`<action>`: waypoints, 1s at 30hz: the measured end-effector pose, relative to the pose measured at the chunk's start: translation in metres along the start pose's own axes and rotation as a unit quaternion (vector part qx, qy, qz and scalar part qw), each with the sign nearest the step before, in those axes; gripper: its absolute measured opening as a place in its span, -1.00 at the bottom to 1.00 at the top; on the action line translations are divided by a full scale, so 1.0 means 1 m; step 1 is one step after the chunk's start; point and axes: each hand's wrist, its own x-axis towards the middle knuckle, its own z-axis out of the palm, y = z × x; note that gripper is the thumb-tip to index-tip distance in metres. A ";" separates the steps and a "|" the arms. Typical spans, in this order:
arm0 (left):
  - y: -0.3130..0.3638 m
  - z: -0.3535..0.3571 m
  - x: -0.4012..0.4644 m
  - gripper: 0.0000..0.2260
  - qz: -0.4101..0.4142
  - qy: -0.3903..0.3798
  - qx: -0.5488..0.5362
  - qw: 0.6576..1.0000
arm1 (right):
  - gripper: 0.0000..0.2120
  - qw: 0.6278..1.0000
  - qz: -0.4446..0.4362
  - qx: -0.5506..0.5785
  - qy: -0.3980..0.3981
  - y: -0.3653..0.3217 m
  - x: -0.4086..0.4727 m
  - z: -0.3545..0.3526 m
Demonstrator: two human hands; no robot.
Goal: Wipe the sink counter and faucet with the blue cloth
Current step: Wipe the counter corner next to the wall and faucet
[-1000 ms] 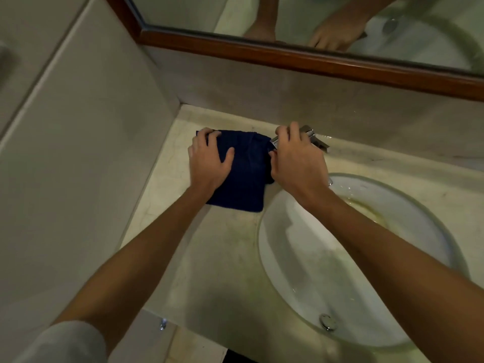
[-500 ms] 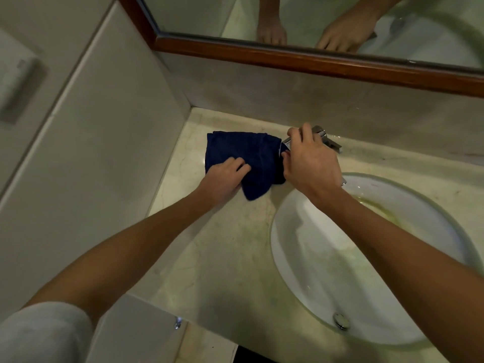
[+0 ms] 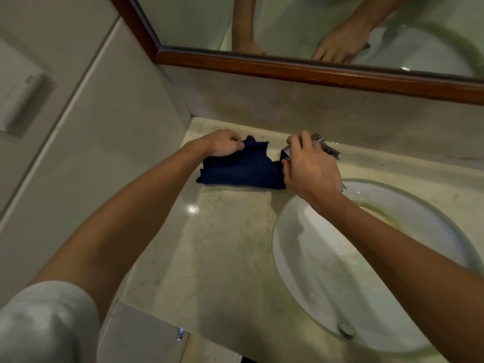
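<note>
Left hand (image 3: pixel 222 144) shifted, pinching cloth (image 3: pixel 241 170) (right hand (image 3: pixel 309 166) too).

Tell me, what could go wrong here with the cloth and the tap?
The left hand only pinches the cloth by its far edge, so it may bunch rather than wipe the counter flat. The right hand holds the faucet; a nudge might open it and wet the counter. The cloth's right end lies near the basin and could slide in.

Dark blue cloth (image 3: pixel 241 170) showing as soft matt woven fabric at centre, faucet (image 3: pixel 323 146) gleaming as polished metal, counter (image 3: pixel 222 244) appearing as glossy veined pale stone, sink (image 3: pixel 327 271) being seen as smooth white glazed ceramic, mirror frame (image 3: pixel 288 66) showing as varnished brown wood at top.
</note>
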 end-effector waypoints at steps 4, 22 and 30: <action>-0.009 0.020 -0.008 -0.49 0.078 0.212 0.180 0.957 | -0.67 1.000 -0.002 -0.002 -0.006 0.000 0.000 0.000; -0.065 0.055 -0.018 -0.17 -0.027 0.232 -0.066 0.970 | -0.69 1.000 -0.003 0.007 0.000 -0.002 0.000 -0.001; -0.051 0.030 -0.004 -0.86 0.059 0.162 -0.065 0.983 | -0.66 1.000 0.006 -0.011 -0.005 -0.004 0.000 -0.002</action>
